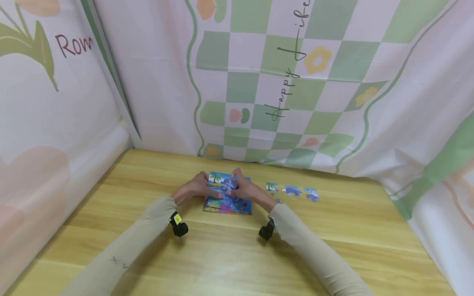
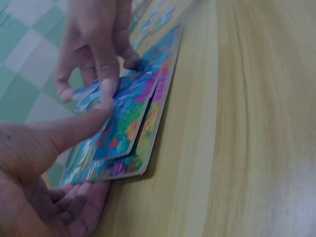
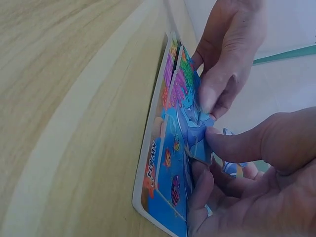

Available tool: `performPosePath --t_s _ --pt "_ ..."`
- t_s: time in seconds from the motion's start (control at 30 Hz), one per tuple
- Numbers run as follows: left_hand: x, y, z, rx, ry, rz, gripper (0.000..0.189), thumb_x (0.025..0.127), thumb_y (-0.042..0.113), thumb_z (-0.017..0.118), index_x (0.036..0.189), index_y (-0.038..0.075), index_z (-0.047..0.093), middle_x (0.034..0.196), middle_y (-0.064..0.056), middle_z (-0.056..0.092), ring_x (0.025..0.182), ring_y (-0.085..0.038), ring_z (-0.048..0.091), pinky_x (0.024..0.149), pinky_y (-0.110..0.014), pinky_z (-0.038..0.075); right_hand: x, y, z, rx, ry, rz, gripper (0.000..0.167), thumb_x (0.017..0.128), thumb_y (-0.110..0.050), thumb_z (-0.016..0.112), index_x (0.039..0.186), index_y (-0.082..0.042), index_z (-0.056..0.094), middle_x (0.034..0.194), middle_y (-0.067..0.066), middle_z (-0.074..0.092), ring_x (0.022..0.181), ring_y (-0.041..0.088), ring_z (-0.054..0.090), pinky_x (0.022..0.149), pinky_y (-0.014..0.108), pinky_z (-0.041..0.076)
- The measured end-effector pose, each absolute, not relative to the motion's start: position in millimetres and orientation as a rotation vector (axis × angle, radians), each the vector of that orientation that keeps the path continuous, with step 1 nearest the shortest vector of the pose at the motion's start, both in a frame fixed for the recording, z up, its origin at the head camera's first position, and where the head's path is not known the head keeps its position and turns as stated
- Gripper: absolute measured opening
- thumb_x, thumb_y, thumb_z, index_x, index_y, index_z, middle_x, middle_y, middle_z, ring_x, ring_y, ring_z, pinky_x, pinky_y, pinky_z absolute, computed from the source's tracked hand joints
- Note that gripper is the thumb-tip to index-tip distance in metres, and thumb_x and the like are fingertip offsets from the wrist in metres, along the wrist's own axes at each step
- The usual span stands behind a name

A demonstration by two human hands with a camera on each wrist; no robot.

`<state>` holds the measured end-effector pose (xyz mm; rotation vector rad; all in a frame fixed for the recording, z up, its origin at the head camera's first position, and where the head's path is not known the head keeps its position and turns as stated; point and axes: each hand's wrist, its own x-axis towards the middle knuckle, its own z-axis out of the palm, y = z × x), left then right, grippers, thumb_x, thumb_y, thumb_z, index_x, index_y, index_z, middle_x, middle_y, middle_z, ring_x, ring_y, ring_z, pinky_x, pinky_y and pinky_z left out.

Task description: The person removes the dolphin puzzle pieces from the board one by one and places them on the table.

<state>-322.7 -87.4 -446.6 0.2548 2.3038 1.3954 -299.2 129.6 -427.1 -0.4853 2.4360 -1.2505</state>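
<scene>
A jigsaw puzzle point(image 1: 227, 206) with a bright undersea picture lies on the table between both hands. My left hand point(image 1: 198, 186) grips its left side, thumb on the picture and fingers at the edge, partly under the board. In the right wrist view, my right hand point(image 3: 261, 173) pinches a blue puzzle piece point(image 3: 200, 150) between thumb and fingers, over the middle of the picture. A joined section point(image 2: 131, 126) sits raised and tilted above the puzzle's frame point(image 2: 148, 143), with a dark gap along its lower side. Fingers hide part of the picture's centre.
Several loose puzzle pieces lie to the right of the board, among them a palm-tree piece point(image 1: 272, 187), a blue piece point(image 1: 292, 190) and another blue piece point(image 1: 312, 194). A checked curtain point(image 1: 274, 135) hangs behind the wooden table point(image 1: 222, 259); another cloth point(image 1: 66, 123) hangs left.
</scene>
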Motion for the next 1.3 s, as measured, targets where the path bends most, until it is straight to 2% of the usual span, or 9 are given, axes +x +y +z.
performPosePath --t_s 0.1,0.23,0.4,0.6,0.73,0.87,1.07,1.2,1.3 --pt "-322 -83 -448 0.267 2.344 1.405 0.045 0.075 0.011 0.093 0.104 -0.004 0.062 0.1 -0.013 0.069 0.089 -0.019 0.061 0.079 -0.024 0.054 -299 128 -428 -0.497 2.442 -1.262 0.036 0.103 0.003 0.059 0.113 -0.004 0.025 0.072 0.0 0.027 0.058 0.014 0.028 0.056 0.024 0.027" --pt "-317 -80 -444 0.233 2.401 1.379 0.05 0.073 0.01 0.094 0.107 -0.004 0.059 0.107 -0.015 0.065 0.095 -0.022 0.06 0.086 -0.027 0.055 -299 127 -430 -0.505 2.459 -1.275 0.036 0.102 0.004 0.061 0.113 -0.002 0.027 0.072 0.0 0.028 0.06 0.014 0.03 0.056 0.023 0.029" --pt "-316 -80 -444 0.255 2.414 1.392 0.045 0.072 0.007 0.095 0.104 -0.006 0.066 0.098 -0.013 0.073 0.086 -0.019 0.065 0.08 -0.025 0.058 -300 128 -429 -0.489 2.432 -1.331 0.034 0.102 0.007 0.058 0.116 -0.002 0.029 0.07 0.0 0.033 0.058 0.013 0.03 0.054 0.023 0.028" --pt "-318 -80 -445 0.28 2.425 1.387 0.041 0.072 0.008 0.095 0.1 -0.005 0.068 0.089 -0.009 0.072 0.079 -0.016 0.062 0.072 -0.022 0.055 -301 131 -429 -0.446 2.426 -1.395 0.031 0.1 0.009 0.059 0.118 -0.001 0.036 0.073 0.001 0.044 0.06 0.013 0.035 0.055 0.022 0.032" --pt "-317 -80 -446 0.273 2.437 1.377 0.044 0.073 0.009 0.095 0.102 -0.006 0.066 0.091 -0.011 0.071 0.08 -0.017 0.061 0.073 -0.023 0.055 -301 131 -429 -0.439 2.431 -1.414 0.029 0.1 0.008 0.061 0.118 -0.001 0.04 0.078 0.003 0.05 0.064 0.014 0.04 0.057 0.023 0.034" --pt "-316 -78 -445 0.249 2.458 1.36 0.05 0.072 0.01 0.095 0.107 -0.006 0.063 0.099 -0.015 0.068 0.086 -0.02 0.061 0.08 -0.028 0.057 -301 133 -429 -0.452 2.411 -1.448 0.029 0.099 0.009 0.061 0.118 0.001 0.041 0.077 0.003 0.051 0.061 0.013 0.042 0.056 0.022 0.037" --pt "-314 -76 -445 0.151 2.459 1.346 0.067 0.072 0.013 0.097 0.114 -0.002 0.048 0.111 -0.015 0.053 0.099 -0.026 0.054 0.096 -0.04 0.054 -302 137 -432 -0.45 2.357 -1.536 0.029 0.098 0.013 0.061 0.117 0.002 0.043 0.077 0.003 0.056 0.06 0.014 0.051 0.054 0.021 0.045" --pt "-311 -75 -444 0.142 2.457 1.363 0.066 0.072 0.011 0.096 0.115 -0.003 0.048 0.111 -0.016 0.053 0.101 -0.027 0.055 0.097 -0.039 0.054 -300 139 -432 -0.467 2.413 -1.519 0.027 0.097 0.01 0.064 0.117 0.002 0.046 0.078 0.009 0.063 0.061 0.017 0.057 0.056 0.026 0.054" --pt "-310 -75 -444 0.169 2.452 1.387 0.061 0.072 0.007 0.094 0.114 -0.005 0.052 0.109 -0.016 0.059 0.098 -0.026 0.059 0.092 -0.034 0.056 -299 141 -428 -0.467 2.468 -1.496 0.026 0.098 0.008 0.066 0.117 0.002 0.05 0.084 0.015 0.068 0.067 0.021 0.064 0.063 0.034 0.064"
